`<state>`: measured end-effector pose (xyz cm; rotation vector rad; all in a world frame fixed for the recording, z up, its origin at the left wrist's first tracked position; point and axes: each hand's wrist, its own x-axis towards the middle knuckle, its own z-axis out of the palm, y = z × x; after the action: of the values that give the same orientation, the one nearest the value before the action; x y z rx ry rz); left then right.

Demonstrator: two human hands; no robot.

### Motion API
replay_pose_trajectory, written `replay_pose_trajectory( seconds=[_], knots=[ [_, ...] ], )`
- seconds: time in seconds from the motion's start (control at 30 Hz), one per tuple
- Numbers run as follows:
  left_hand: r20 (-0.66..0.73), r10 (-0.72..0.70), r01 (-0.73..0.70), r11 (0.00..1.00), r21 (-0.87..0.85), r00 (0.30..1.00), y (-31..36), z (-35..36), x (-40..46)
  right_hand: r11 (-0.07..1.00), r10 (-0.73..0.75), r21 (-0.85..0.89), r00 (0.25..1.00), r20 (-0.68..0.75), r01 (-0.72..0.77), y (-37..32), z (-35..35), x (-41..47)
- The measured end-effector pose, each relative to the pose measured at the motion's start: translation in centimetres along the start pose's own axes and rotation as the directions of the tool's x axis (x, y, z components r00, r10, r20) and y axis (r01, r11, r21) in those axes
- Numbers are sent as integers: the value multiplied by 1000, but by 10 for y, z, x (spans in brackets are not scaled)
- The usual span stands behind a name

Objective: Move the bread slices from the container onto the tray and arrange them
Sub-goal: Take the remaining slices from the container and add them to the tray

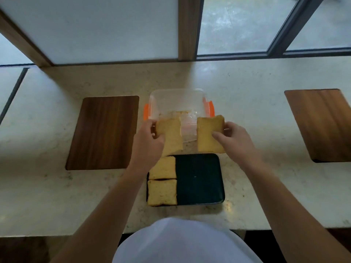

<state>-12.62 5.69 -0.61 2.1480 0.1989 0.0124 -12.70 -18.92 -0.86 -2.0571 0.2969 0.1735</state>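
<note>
A clear plastic container (176, 99) with orange clips stands on the counter, with a bit of bread (179, 112) still visible inside. Just in front of it lies a black tray (199, 179). Two bread slices lie side by side along the tray's left edge, one at the far left (163, 168) and one at the near left (162, 192). My left hand (150, 141) holds a bread slice (171, 135) in the air between container and tray. My right hand (233, 137) holds another slice (209, 135) beside it.
Two dark wooden boards lie on the pale stone counter, one to the left (103, 131) and one at the far right (321, 124). A window and wooden frame stand behind the counter. The counter's front edge runs near my body.
</note>
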Motion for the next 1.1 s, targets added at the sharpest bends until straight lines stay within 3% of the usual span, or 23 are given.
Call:
replay_pose_trajectory(
  seconds=[0.13, 0.3, 0.47, 0.57, 0.63, 0.8, 0.93, 1.1],
  knots=[
    [55, -251, 252, 968, -11, 966, -50, 12, -48, 955, 255, 123, 958, 129, -271, 58, 18, -41],
    [136, -391, 391, 920, 30, 910, -91, 14, -92, 922, 384, -38, 898, 214, -385, 108, 36, -61],
    [187, -420, 418, 907, 52, 888, -99, 17, -105, 899, 323, -407, 871, 369, -160, 114, 39, -35],
    [208, -391, 386, 920, 65, 897, -95, 20, -105, 807, 331, -587, 770, 545, 68, 100, 42, -8],
    [218, -355, 346, 935, 81, 909, -90, 23, -103, 728, 359, -659, 714, 602, 189, 89, 46, 8],
    [258, -324, 313, 946, 83, 910, -81, 30, -92, 615, 374, -708, 662, 649, 346, 71, 60, 37],
    [270, -326, 320, 945, 68, 906, -81, 32, -90, 569, 329, -713, 682, 653, 408, 76, 70, 42],
    [264, -364, 366, 930, 40, 893, -83, 33, -86, 542, 127, -717, 800, 586, 439, 93, 72, 33]
  ],
)
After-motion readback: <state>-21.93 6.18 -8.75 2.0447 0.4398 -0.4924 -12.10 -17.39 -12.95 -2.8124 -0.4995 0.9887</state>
